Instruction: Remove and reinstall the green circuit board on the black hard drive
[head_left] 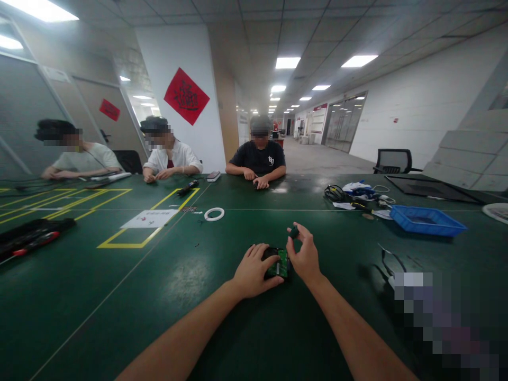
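Observation:
My left hand (253, 271) rests on the green table (119, 307) and grips the left side of a small black device with a green circuit board (278, 263). My right hand (304, 254) is just right of the board. Its fingers pinch a small dark tool handle (294, 231) that stands above the board. The tool's tip is hidden behind the hand.
A blue tray (426, 220) sits at the right, with cables (335, 193) and small parts behind it. A white tape ring (214, 214) and a paper sheet (150, 218) lie ahead left. Three people sit across the table. Black tools (32, 234) lie far left.

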### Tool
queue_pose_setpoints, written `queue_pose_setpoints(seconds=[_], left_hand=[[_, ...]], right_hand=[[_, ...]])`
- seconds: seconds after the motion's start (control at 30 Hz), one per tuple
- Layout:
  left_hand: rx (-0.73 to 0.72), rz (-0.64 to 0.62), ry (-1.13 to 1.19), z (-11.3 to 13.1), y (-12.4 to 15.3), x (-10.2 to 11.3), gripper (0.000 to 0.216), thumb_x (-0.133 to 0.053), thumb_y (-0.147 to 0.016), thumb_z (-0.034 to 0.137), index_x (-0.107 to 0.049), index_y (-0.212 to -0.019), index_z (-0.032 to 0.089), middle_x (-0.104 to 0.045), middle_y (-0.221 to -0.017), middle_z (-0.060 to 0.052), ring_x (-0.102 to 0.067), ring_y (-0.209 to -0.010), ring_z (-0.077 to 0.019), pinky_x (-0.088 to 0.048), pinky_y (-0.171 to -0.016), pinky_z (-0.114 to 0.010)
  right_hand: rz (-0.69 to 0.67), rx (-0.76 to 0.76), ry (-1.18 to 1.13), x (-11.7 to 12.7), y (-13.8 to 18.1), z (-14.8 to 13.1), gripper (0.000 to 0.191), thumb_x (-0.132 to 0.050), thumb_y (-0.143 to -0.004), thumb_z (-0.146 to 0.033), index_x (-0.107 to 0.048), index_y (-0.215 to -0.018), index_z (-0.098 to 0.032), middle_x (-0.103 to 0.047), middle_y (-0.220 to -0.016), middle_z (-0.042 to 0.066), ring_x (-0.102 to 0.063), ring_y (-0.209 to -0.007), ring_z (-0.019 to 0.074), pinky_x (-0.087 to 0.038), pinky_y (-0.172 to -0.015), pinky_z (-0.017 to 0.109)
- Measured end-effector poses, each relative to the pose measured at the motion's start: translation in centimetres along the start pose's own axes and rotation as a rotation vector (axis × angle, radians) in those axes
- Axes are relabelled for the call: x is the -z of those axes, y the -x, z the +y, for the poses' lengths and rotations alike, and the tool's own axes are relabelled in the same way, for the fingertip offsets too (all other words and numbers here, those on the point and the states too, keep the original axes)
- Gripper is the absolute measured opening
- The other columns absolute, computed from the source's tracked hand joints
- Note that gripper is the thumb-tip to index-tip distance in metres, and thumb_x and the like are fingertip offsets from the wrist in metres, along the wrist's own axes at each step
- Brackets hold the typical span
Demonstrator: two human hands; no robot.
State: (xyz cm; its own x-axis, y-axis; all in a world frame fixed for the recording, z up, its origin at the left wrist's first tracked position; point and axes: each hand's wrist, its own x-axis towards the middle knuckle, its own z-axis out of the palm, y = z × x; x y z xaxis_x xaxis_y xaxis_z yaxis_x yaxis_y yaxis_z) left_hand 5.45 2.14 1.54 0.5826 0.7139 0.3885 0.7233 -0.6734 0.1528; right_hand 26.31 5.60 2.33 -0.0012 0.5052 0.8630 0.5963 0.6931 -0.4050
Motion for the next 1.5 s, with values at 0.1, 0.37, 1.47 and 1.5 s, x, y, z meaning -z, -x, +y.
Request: queue_pose_setpoints(seconds=[0.1,0.37,1.47,1.5], left_hand=[[0.002,-0.004,-0.001,0.0,0.0,0.0,0.064,-0.057,-0.086,0.070,-0.057,-0.139,0.033,-0.041,-0.151,-0.011,-0.039,-0.138,-0.0366,-0.029,-0.115,-0.060],[-0.004,0.000,-0.003,0.0,-0.1,0.1,0.064,-0.059,-0.085,0.068,-0.058,-0.138,0.032,-0.040,-0.151,-0.011,-0.039,-0.138,-0.0366,-0.029,-0.115,-0.060],[-0.001,-0.008,-0.007,0.0,0.0,0.0,0.064,-0.059,-0.086,0.068,-0.057,-0.139,0.033,-0.041,-0.151,-0.011,-0.038,-0.138,-0.0366,-0.028,-0.116,-0.060],[0.000,-0.010,-0.006,0.0,0.0,0.0,0.064,-0.059,-0.086,0.068,-0.057,-0.139,0.033,-0.041,-0.150,-0.011,-0.038,-0.138,-0.0364,-0.028,-0.116,-0.060]], right_hand=[[0.016,0.000,0.042,0.1,-0.1,0.0,0.051,-0.059,-0.095,-0.028,-0.040,-0.142,-0.022,-0.056,-0.127,0.015,-0.067,-0.098,0.0243,-0.062,-0.083,0.046],[-0.013,0.041,0.083,1.0,-0.4,0.0,0.050,-0.056,-0.094,-0.022,-0.041,-0.142,-0.023,-0.053,-0.126,0.015,-0.062,-0.104,0.0257,-0.060,-0.086,0.048],[-0.005,0.021,0.069,0.7,-0.2,-0.1,0.049,-0.062,-0.093,-0.027,-0.043,-0.138,-0.022,-0.058,-0.122,0.014,-0.066,-0.100,0.0245,-0.061,-0.083,0.044],[-0.002,0.025,0.056,0.7,-0.1,0.0,0.049,-0.061,-0.094,-0.025,-0.042,-0.139,-0.021,-0.056,-0.126,0.015,-0.065,-0.104,0.0250,-0.061,-0.085,0.045]])
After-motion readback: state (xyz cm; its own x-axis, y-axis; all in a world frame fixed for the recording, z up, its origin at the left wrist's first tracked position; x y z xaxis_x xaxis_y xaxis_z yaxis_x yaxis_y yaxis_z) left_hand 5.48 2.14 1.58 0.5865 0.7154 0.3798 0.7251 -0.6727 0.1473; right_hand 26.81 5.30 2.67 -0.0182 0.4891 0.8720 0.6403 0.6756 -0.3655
